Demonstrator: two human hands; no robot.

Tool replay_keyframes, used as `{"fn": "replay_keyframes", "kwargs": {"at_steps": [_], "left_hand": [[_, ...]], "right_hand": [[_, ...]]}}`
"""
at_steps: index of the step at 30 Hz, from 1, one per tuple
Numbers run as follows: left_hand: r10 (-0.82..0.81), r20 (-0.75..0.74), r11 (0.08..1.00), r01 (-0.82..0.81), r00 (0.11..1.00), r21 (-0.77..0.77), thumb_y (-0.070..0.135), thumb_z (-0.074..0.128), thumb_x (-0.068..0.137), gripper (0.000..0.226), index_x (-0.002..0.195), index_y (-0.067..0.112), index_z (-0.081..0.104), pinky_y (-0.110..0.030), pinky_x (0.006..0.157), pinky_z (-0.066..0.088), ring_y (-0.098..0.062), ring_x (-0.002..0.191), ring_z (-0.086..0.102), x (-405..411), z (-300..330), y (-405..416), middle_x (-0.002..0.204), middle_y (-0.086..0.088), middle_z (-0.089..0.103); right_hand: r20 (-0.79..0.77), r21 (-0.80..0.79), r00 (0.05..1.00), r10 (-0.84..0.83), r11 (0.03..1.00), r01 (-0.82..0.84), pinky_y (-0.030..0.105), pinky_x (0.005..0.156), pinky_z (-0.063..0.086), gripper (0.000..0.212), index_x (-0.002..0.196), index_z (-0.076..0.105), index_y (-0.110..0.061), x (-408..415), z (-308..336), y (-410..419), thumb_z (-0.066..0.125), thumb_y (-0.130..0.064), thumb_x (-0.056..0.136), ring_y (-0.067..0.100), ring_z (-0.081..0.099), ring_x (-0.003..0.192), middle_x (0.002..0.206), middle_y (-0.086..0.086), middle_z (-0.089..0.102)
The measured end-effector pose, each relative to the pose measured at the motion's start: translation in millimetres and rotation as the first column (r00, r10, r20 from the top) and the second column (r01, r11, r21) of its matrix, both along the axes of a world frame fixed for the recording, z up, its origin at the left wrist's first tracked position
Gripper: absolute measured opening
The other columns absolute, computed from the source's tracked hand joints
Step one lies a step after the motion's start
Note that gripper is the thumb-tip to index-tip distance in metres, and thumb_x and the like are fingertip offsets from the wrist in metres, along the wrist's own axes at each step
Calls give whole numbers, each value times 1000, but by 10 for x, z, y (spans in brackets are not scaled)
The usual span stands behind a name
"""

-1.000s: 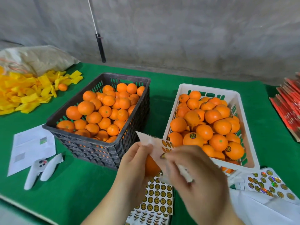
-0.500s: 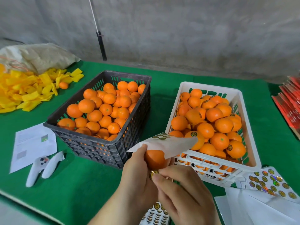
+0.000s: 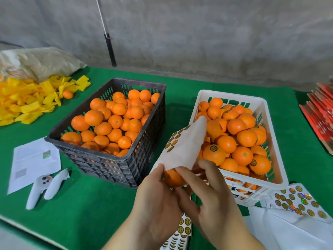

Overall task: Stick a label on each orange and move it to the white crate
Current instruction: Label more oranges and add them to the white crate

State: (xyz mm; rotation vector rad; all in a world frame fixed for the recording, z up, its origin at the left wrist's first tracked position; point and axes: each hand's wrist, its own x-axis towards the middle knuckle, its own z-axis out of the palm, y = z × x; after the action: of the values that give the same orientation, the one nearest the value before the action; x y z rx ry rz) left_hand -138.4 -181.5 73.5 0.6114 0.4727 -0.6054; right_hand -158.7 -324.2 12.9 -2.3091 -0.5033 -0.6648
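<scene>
Two hands meet low in front of the black crate (image 3: pixel 115 141), just off its near right corner. Left hand (image 3: pixel 155 201) curls round an orange (image 3: pixel 173 177), thumb on top; same hand pinches a sticker sheet (image 3: pixel 183 147) that stands up from the fruit and leans toward the white crate (image 3: pixel 270 168). Right hand (image 3: pixel 214 197) sits against the orange, forefinger laid across its top under the sheet's lower edge, remaining fingers loosely bent; whether it grips anything I cannot tell. Label on this orange hidden by sheet and fingers.

Black crate is heaped with oranges, no labels showing on them. White crate stands right of the black crate, also heaped; several fruits there carry round dark-and-gold labels, one plain on a labelled orange (image 3: pixel 214 154) near its front.

Green cloth (image 3: pixel 86 213) covers the table. Left of the black crate: a printed paper (image 3: pixel 34 163), and nearer the viewer two white controllers (image 3: pixel 45 186). Far left of it, a pile of yellow wrappers (image 3: pixel 27 103) with one loose orange (image 3: pixel 68 94) at its edge, and a sack (image 3: pixel 39 62) behind. More sticker sheets (image 3: pixel 299 202) lie right of the hands, by the white crate's near corner. Red packets (image 3: pixel 320 112) lie far right.
</scene>
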Motion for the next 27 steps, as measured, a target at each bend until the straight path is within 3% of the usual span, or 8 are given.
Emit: {"fn": "replay_keyframes", "kwargs": {"at_steps": [5,8,13,16,20,22,24,27], "left_hand": [[-37,94,995,27,995,101,37,37,111,48,137,7,64,-57,122,32,-41,137,53,-20,-147,-77,135,-21,67],[148,136,956,-177,980,234,30,38,111,40,138,11,61,-48,120,38,-27,123,64,72,-185,-66,138,-20,65],[286,249,881,-356,925,311,32,38,107,46,148,18,57,-43,111,44,-28,113,71,287,-233,261,129,-18,69],[264,324,875,-367,909,317,30,38,104,43,137,23,65,-48,101,50,-30,117,69,281,-301,323,128,-12,72],[154,369,874,-300,917,383,29,51,90,32,93,36,82,-38,65,58,-21,84,77,271,-409,320,103,-5,80],[71,465,871,-282,883,403,25,56,73,34,93,35,82,-34,61,60,-21,83,77,294,-402,382,102,-6,80],[-50,572,856,-260,819,448,26,61,65,43,103,34,81,-34,74,61,-22,97,76,390,-391,469,110,-4,79],[-264,601,689,-288,754,665,24,64,85,29,107,38,77,-32,87,59,-28,109,71,672,-404,599,111,6,78]], "right_hand": [[-144,-19,990,7,1000,-10,35,80,62,72,143,42,-38,115,-3,-194,85,-26,87,19,63,118,153,-9,38],[-130,58,992,-4,998,11,14,87,53,63,137,45,-41,192,42,-297,78,-43,83,4,52,118,145,-6,41],[-183,-62,962,-204,979,196,24,60,56,72,131,48,-37,638,207,-733,92,-33,74,8,58,74,130,-12,31],[-250,19,922,-296,951,310,26,83,45,71,134,42,-45,1136,424,-950,87,-31,82,22,58,100,123,-21,21],[-347,-69,865,-363,929,363,37,102,38,108,159,11,-51,1475,564,-1056,87,-43,83,30,39,145,166,-10,8],[-444,123,865,-235,940,319,35,105,39,98,156,14,-59,1382,511,-941,75,-72,81,20,44,144,169,-10,20],[-634,470,763,123,846,253,34,99,52,99,150,34,-59,1170,392,-708,66,-96,64,13,63,129,160,-6,47],[-630,734,529,568,659,166,54,102,57,72,141,61,-37,898,68,-449,83,-66,78,25,69,125,142,3,68]]}}
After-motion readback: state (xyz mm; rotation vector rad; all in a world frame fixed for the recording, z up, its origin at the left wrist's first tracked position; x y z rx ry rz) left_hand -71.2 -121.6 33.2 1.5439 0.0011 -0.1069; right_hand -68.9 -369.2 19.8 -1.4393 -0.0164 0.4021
